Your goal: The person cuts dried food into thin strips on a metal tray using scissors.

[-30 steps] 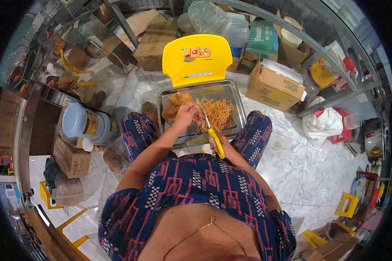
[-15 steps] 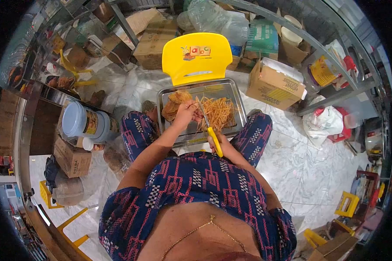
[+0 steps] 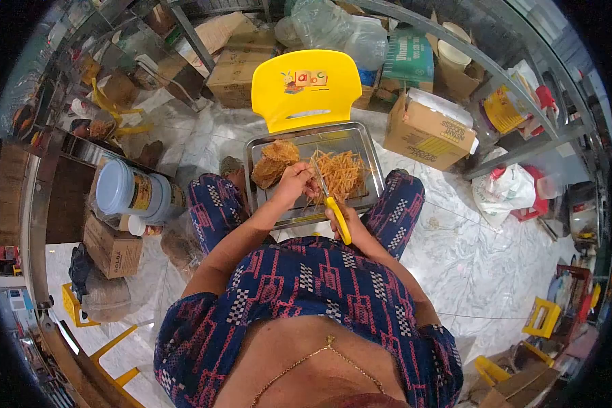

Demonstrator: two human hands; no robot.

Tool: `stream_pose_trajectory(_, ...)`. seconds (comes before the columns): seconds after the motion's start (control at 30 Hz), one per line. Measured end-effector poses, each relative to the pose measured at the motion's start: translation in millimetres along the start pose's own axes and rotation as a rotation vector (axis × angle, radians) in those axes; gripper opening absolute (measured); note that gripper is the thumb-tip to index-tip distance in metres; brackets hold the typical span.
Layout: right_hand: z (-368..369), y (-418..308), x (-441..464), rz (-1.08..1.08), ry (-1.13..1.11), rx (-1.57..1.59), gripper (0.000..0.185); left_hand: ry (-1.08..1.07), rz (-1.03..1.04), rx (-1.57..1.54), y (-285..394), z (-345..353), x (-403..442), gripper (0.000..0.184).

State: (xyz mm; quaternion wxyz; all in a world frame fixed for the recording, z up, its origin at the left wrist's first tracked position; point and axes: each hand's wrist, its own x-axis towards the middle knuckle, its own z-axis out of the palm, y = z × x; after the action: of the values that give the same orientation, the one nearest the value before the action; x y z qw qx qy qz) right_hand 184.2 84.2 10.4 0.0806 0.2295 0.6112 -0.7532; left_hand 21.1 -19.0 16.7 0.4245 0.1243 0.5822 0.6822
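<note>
Pale glare on the floor (image 3: 483, 272); fisheye edges bend and go black

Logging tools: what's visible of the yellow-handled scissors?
The yellow-handled scissors have slim, grey, metal-looking blades and plastic-looking handles, partly hidden by the right hand gripping them. They slant over the shiny rectangular metal tray, blades pointing away from the wearer, beside the left hand and a heap of thin orange-brown strips. Blade opening is too small to judge.

Cardboard boxes (image 3: 243, 70) and metal shelving (image 3: 455, 46) surround a glossy, grey-veined white floor (image 3: 483, 265).
</note>
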Motion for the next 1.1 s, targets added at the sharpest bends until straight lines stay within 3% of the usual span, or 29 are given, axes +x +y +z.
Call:
stream_pose_trajectory(0.17,1.6,3.3,1.0,0.004,0.015,0.015,0.026,0.004,-0.006,-0.009,0.7,-1.0,-0.2,0.016)
stream_pose_trajectory(0.3,3.0,15.4,8.4,-0.119,-0.036,0.039,0.026,0.038,-0.006,-0.014,0.5,-0.2,-1.9,0.015)
stream_pose_trajectory(0.37,2.8,21.8,11.3,-0.149,-0.050,0.063,0.026,-0.138,-0.026,0.079,0.0,1.2,-8.0,0.013)
stream_pose_trajectory(0.57,-0.6,23.1,12.2,-0.165,-0.022,0.000,0.023,-0.070,-0.024,0.059,-0.6,8.7,-9.8,0.015)
stream_pose_trajectory(0.63,-2.2,20.3,11.3,-0.027,0.006,0.116,0.020,-0.080,-0.021,0.046,-1.3,7.8,-8.5,0.015)
stream_pose_trajectory(0.77,-3.4,18.2,10.4,0.002,0.050,0.011,0.019,-0.094,-0.040,0.040,-1.8,5.0,-6.5,0.014)
stream_pose_trajectory(0.87,-8.7,23.3,16.7,0.048,-0.005,0.269,0.017,-0.077,-0.025,0.035,1.0,4.4,-7.3,0.014)
stream_pose_trajectory(0.93,-3.6,15.9,9.9,-0.073,0.030,0.012,0.018,-0.065,0.003,0.029,4.5,-1.8,-3.1,0.015)
stream_pose_trajectory(1.1,-2.5,26.0,11.8,-0.178,-0.124,0.071,0.027,0.005,0.073,-0.004,18.6,-13.6,5.8,0.016)
